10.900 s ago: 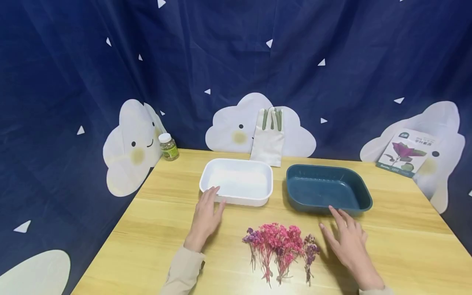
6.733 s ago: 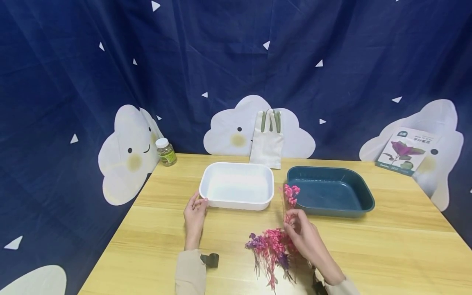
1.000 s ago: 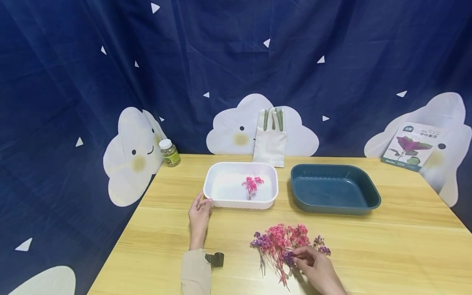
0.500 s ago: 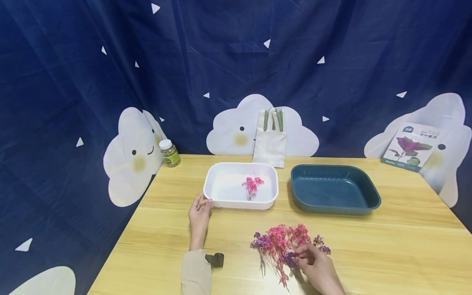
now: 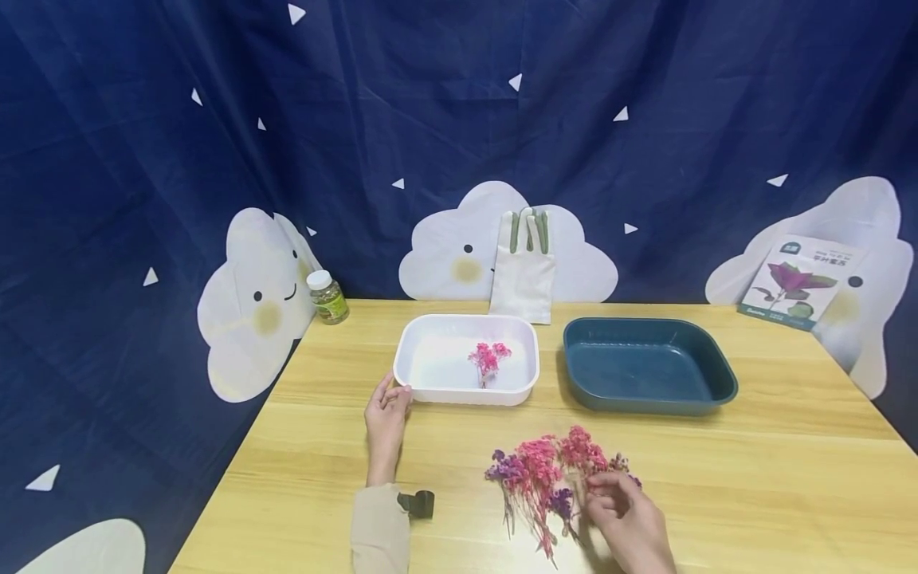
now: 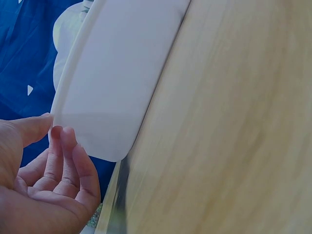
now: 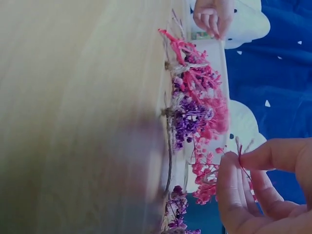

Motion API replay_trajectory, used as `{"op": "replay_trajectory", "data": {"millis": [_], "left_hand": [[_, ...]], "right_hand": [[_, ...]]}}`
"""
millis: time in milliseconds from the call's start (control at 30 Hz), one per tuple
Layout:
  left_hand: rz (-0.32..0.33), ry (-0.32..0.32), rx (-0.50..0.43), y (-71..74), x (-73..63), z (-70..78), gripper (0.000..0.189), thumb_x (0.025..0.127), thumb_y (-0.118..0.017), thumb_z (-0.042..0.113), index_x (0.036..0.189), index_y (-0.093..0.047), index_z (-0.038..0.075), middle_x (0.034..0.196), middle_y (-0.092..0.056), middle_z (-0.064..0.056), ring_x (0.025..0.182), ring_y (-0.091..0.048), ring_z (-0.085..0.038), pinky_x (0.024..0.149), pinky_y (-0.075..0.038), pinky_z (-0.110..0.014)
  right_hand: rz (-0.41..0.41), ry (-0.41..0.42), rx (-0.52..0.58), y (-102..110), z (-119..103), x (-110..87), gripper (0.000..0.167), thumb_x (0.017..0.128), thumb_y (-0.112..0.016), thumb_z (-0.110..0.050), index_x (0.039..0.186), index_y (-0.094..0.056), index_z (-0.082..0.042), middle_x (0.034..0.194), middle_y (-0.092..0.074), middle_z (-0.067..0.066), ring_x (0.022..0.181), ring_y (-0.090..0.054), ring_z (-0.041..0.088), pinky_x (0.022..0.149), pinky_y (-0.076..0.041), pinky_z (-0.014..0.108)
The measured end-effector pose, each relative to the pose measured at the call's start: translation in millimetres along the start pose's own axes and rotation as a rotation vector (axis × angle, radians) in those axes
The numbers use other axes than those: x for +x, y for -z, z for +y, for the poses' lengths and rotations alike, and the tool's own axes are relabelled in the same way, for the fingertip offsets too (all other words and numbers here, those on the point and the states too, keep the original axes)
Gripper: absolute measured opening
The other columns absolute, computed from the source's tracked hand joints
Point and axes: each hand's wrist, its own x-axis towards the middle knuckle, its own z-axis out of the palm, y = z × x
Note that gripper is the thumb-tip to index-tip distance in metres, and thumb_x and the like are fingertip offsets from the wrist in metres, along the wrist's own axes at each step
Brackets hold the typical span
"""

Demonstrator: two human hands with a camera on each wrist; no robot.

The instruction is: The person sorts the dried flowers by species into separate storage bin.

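My left hand grips the near left corner of the white basin, its thumb at the rim and its fingers curled below. A small bunch of pink dried flowers lies inside that basin. Over the table, my right hand pinches the thin stems of a pink dried flower bunch between thumb and index finger. Its pink heads point away from me. To its left lie more pink flowers and purple flowers; a purple sprig is beside my fingertips. Another dark purple sprig is partly hidden behind the hand.
Right of the white basin stands a dark teal basin with nothing in it. A white-capped jar stands at the back left, gloves lean at the back, and a seed packet leans at the back right.
Earlier, my right hand picked up a pink bunch, which came to lie in the white basin. Just now it has shifted slightly right, and another pink bunch has risen. My left hand stays on the basin.
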Motion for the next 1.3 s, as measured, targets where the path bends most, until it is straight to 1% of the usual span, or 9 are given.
{"op": "replay_trajectory", "data": {"millis": [167,267,400,467,700,867,967,1167,1300], "left_hand": [[-0.002,-0.002,-0.001,0.5,-0.2,-0.3,0.052,0.094,-0.061,0.005,0.143,-0.044,0.001,0.084,-0.059,0.01,0.077,-0.061,-0.001,0.071,-0.054,-0.012],[-0.004,0.001,0.001,0.7,0.0,0.0,0.053,0.093,-0.061,0.005,0.143,-0.044,0.001,0.085,-0.059,0.01,0.077,-0.061,-0.001,0.071,-0.054,-0.012],[-0.005,0.009,0.012,1.1,-0.9,1.3,0.054,0.093,-0.062,0.007,0.144,-0.043,0.003,0.087,-0.06,0.009,0.079,-0.061,-0.002,0.071,-0.054,-0.013],[-0.007,0.008,0.016,1.2,-1.3,1.6,0.055,0.093,-0.062,0.008,0.144,-0.043,0.003,0.087,-0.06,0.008,0.078,-0.061,-0.002,0.071,-0.054,-0.013],[0.0,0.012,0.011,1.4,0.0,0.7,0.053,0.093,-0.062,0.006,0.143,-0.044,0.002,0.086,-0.059,0.01,0.076,-0.059,0.0,0.071,-0.053,-0.012],[0.002,0.011,0.021,2.2,2.9,-2.6,0.053,0.093,-0.062,0.007,0.143,-0.045,0.002,0.086,-0.059,0.009,0.075,-0.059,0.001,0.071,-0.054,-0.013],[-0.001,0.01,0.019,2.5,4.0,-4.2,0.053,0.093,-0.062,0.007,0.142,-0.045,0.002,0.086,-0.059,0.009,0.076,-0.059,0.0,0.07,-0.054,-0.013],[-0.005,0.007,0.007,2.8,3.7,-3.9,0.054,0.092,-0.063,0.007,0.143,-0.044,0.002,0.088,-0.06,0.007,0.076,-0.06,0.0,0.072,-0.054,-0.013],[-0.012,0.008,0.002,3.1,2.9,-3.2,0.054,0.093,-0.062,0.007,0.144,-0.043,0.002,0.09,-0.061,0.005,0.078,-0.061,0.0,0.074,-0.055,-0.013]], "right_hand": [[0.002,-0.034,0.069,3.9,0.7,-1.6,0.031,0.083,-0.069,-0.003,0.113,-0.062,-0.001,0.104,-0.069,0.009,0.081,-0.061,-0.001,0.075,-0.052,0.011],[0.017,-0.063,0.1,5.1,0.3,-2.0,0.031,0.084,-0.069,-0.005,0.114,-0.062,-0.003,0.109,-0.069,0.009,0.082,-0.061,-0.002,0.077,-0.052,0.011],[0.031,-0.079,0.126,5.1,-1.7,-2.1,0.03,0.085,-0.067,-0.007,0.115,-0.061,-0.004,0.113,-0.068,0.01,0.084,-0.062,-0.002,0.078,-0.052,0.011],[0.034,-0.069,0.126,4.8,-1.1,-1.1,0.028,0.086,-0.067,-0.007,0.114,-0.062,-0.003,0.113,-0.069,0.011,0.083,-0.062,-0.001,0.077,-0.053,0.012],[-0.015,-0.078,0.018,4.5,1.4,1.0,0.028,0.083,-0.068,-0.006,0.11,-0.064,-0.004,0.1,-0.07,0.007,0.083,-0.061,0.007,0.073,-0.051,0.014],[-0.02,-0.064,-0.085,2.7,3.5,3.1,0.024,0.08,-0.068,-0.008,0.103,-0.067,-0.005,0.092,-0.07,0.003,0.081,-0.06,0.01,0.076,-0.048,0.024],[-0.015,-0.048,-0.136,2.5,4.9,4.3,0.022,0.078,-0.068,-0.008,0.101,-0.068,-0.006,0.089,-0.069,0.002,0.078,-0.06,0.01,0.074,-0.047,0.028],[-0.007,-0.051,-0.152,5.2,6.8,4.9,0.021,0.081,-0.068,-0.009,0.101,-0.068,-0.007,0.091,-0.07,0.003,0.079,-0.061,0.01,0.074,-0.05,0.03],[0.019,-0.054,-0.14,7.7,6.4,3.9,0.021,0.082,-0.069,-0.011,0.102,-0.069,-0.008,0.094,-0.072,0.003,0.081,-0.063,0.009,0.077,-0.052,0.028]]}}
